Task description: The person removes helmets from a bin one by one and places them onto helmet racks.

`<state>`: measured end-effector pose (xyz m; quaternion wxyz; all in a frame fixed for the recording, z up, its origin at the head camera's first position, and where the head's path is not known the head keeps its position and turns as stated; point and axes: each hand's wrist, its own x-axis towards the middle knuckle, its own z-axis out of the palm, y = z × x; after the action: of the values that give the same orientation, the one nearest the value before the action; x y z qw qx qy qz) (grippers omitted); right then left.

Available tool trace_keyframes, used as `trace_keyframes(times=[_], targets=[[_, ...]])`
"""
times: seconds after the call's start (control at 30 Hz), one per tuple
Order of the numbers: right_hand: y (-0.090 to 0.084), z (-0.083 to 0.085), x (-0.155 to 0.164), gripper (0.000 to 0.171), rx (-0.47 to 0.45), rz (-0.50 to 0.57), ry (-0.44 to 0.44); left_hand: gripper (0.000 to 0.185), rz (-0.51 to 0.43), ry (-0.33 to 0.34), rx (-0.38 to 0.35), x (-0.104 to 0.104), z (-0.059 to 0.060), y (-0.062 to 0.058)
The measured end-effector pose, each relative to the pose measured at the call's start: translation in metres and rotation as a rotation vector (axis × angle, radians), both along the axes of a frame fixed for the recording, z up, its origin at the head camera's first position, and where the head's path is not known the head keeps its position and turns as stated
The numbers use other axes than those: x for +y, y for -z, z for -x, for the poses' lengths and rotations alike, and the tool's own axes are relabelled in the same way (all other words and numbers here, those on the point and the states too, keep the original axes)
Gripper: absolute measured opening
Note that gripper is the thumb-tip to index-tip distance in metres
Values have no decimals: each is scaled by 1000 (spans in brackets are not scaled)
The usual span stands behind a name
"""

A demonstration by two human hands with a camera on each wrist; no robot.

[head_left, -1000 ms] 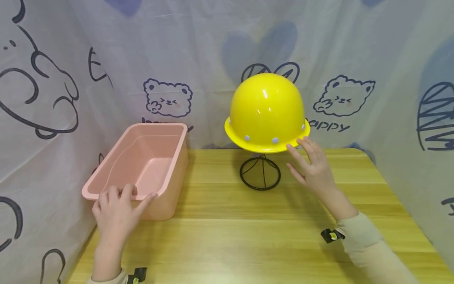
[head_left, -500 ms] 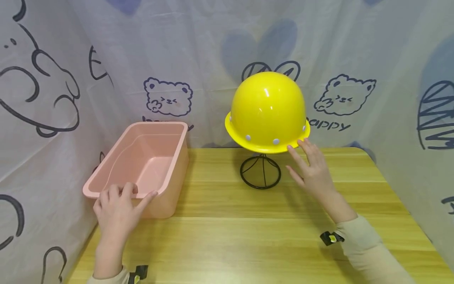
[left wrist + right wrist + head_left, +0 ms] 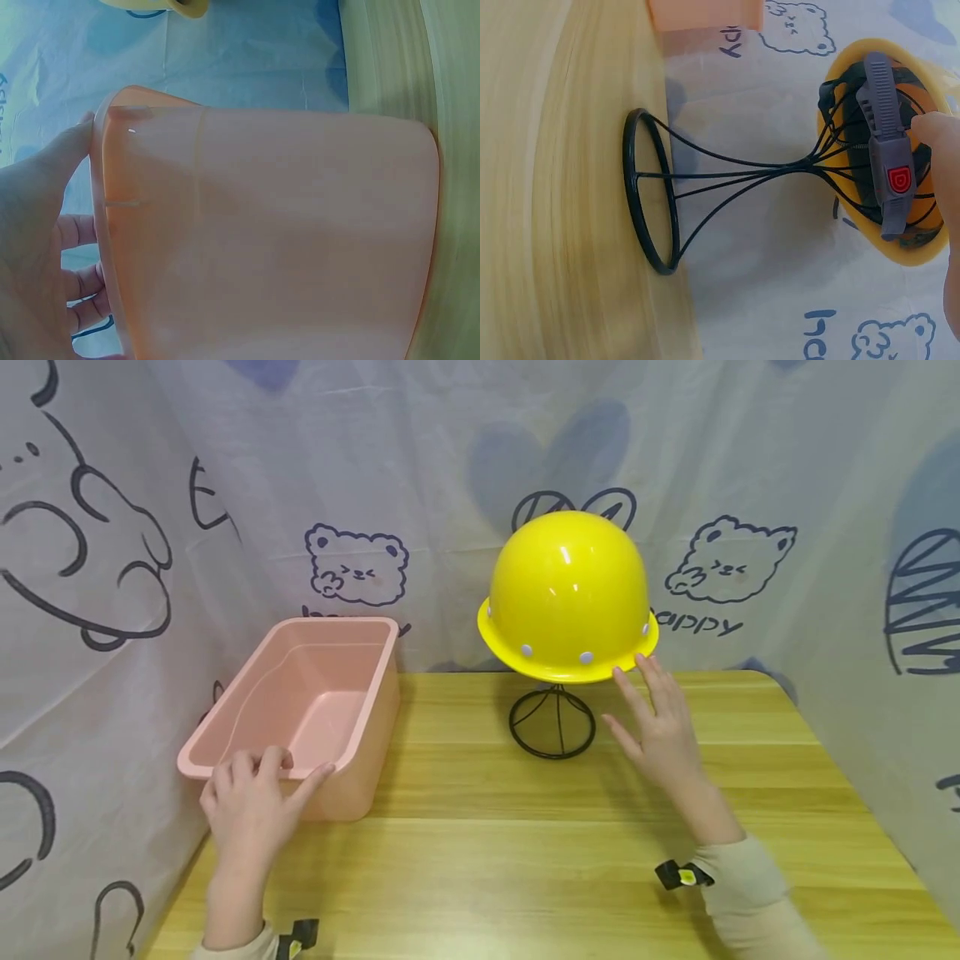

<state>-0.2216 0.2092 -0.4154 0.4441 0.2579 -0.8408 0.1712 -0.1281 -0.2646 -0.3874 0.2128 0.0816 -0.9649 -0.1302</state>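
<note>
A yellow hard hat (image 3: 568, 597) sits on a black wire stand (image 3: 552, 753). My right hand (image 3: 663, 735) is at the hat's right side, its fingers extended with fingertips at the brim. In the right wrist view the underside of the hat (image 3: 840, 241) shows a grey adjustment strap (image 3: 889, 146) with a red mark, and part of my hand (image 3: 946, 172) is beside it. On the left, my left hand (image 3: 251, 810) grips the near rim of a pink plastic bin (image 3: 384, 693), its fingers bent over the edge. The left wrist view shows the bin's outer wall (image 3: 277, 225).
The wooden table (image 3: 525, 877) runs under everything. A pale curtain (image 3: 427, 468) with bear drawings and lettering hangs behind and along both sides, close to the bin and the hat. The bin's visible floor is bare.
My right wrist and sleeve have shifted slightly left while the fingertips stay at the brim. The left hand, bin and hat look unchanged apart from a slight shift of the view.
</note>
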Motion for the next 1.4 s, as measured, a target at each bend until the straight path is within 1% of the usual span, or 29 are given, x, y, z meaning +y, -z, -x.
trace_keyframes(times=[0.17,0.3,0.57,0.8,0.93,1.07,1.23,1.33,1.4], targets=[[2,-4,2,56,-14,45,17,56,-9,10,27,2,1,2],[1,-7,8,57,-21,59,35,55,-12,19,29,5,0,-1],[-4,-12,22,59,-11,72,115,50,1,39,48,10,-1,-19],[-9,-15,33,60,1,131,161,49,24,85,119,19,3,-39],[-13,-18,38,60,15,145,178,46,24,129,139,30,10,-50],[-18,-19,45,59,33,132,190,44,36,182,160,44,19,-57],[-23,-23,59,59,50,95,210,44,47,244,165,63,32,-61],[-27,-26,69,59,61,81,220,46,63,282,163,74,41,-61],[-30,-28,77,59,59,67,233,47,79,306,175,82,46,-60]])
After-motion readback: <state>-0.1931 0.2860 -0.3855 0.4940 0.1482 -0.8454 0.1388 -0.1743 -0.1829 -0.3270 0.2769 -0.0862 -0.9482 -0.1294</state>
